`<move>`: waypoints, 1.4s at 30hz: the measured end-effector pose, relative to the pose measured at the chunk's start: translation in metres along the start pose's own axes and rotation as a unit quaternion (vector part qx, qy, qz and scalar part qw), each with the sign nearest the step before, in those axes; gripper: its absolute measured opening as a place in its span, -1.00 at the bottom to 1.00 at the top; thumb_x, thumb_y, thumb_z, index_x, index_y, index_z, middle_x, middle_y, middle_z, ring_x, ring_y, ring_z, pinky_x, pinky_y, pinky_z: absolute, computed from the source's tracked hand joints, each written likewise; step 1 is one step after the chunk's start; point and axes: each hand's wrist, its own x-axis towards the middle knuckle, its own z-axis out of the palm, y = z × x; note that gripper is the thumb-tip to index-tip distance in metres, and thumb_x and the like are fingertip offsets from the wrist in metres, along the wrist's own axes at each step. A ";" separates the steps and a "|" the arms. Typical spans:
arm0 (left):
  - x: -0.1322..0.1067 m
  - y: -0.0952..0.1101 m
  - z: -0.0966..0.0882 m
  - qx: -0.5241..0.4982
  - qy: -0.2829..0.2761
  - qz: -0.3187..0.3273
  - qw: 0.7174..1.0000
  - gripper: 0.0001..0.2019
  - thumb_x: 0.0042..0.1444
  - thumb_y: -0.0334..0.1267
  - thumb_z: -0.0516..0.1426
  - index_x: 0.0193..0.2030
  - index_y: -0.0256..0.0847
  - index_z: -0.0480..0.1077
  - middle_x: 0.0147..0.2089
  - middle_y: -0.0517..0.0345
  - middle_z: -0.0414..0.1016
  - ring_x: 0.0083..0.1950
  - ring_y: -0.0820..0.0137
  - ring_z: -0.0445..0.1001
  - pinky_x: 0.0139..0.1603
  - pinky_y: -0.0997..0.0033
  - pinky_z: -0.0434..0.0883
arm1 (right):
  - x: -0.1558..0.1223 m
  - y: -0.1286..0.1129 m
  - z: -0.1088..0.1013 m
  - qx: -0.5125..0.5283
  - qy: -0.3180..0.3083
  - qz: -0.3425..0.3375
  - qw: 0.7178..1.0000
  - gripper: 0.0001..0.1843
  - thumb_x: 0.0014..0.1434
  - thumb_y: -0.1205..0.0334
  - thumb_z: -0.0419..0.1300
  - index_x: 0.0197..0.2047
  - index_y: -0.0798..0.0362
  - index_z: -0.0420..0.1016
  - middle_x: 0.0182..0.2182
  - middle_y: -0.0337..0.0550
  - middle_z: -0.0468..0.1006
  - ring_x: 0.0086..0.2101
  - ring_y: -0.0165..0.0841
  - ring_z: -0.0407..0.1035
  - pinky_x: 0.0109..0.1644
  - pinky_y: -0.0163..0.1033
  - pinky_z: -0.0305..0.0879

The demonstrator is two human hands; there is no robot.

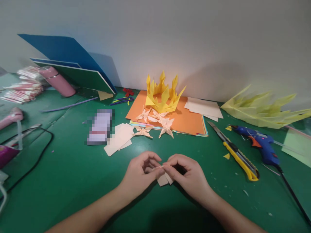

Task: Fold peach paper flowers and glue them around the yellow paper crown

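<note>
Between my two hands is a small folded piece of pale peach paper [163,180], its lower flaps hanging below my fingers. My left hand [143,170] pinches its left side between thumb and fingers. On the other side, my right hand [188,170] grips the paper's upper right edge, thumb against forefinger. Part of the fold is hidden behind the fingertips. Just beyond my hands lie several folded peach paper flowers [167,127], some on a stack of coloured paper [187,121] topped with orange. Loose peach paper strips [119,139] lie to the left of them.
A yellow folded-paper crown [162,103] stands on the stack. To the right are a yellow utility knife [239,158], a blue glue gun [263,142] with its cord, and a pale yellow paper piece [262,111]. Leftward lie a blurred-out phone [100,126] and a pink bottle [58,81].
</note>
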 end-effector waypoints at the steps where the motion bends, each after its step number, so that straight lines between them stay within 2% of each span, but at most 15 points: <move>1: 0.000 0.000 0.000 0.002 0.000 0.002 1.000 -0.73 -0.17 -0.19 0.29 -0.36 -0.24 0.35 -0.50 0.23 0.41 -0.45 0.46 0.42 -0.41 0.44 0.41 | 0.000 -0.001 0.000 -0.003 0.004 -0.002 1.000 -0.77 0.10 0.14 0.16 -0.54 0.02 0.41 -0.58 -0.20 0.48 -0.54 -0.41 0.32 -0.47 -0.32 0.26; 21: -0.002 -0.001 0.000 -0.013 -0.010 -0.013 1.000 -0.76 -0.18 -0.30 0.29 -0.35 -0.24 0.36 -0.47 0.25 0.42 -0.40 0.47 0.42 -0.34 0.44 0.39 | -0.002 0.001 0.003 -0.049 0.028 -0.022 0.998 -0.76 0.14 0.17 0.13 -0.54 0.02 0.40 -0.58 -0.20 0.48 -0.54 -0.41 0.34 -0.47 -0.33 0.23; 34: 0.000 0.000 0.002 -0.025 -0.004 -0.022 0.999 -0.78 -0.21 -0.31 0.28 -0.40 -0.24 0.36 -0.50 0.26 0.41 -0.43 0.49 0.41 -0.36 0.45 0.39 | -0.004 0.000 0.006 -0.092 0.053 -0.048 0.993 -0.74 0.15 0.20 0.11 -0.56 0.03 0.35 -0.61 -0.26 0.42 -0.55 -0.44 0.30 -0.49 -0.37 0.19; 42: -0.001 0.001 0.003 -0.056 -0.011 -0.039 0.998 -0.76 -0.27 -0.32 0.30 -0.42 -0.24 0.35 -0.53 0.29 0.40 -0.45 0.51 0.39 -0.38 0.47 0.36 | -0.004 -0.001 0.008 -0.120 0.058 -0.063 0.989 -0.72 0.15 0.23 0.10 -0.59 0.03 0.31 -0.67 -0.33 0.31 -0.62 -0.50 0.20 -0.54 -0.41 0.12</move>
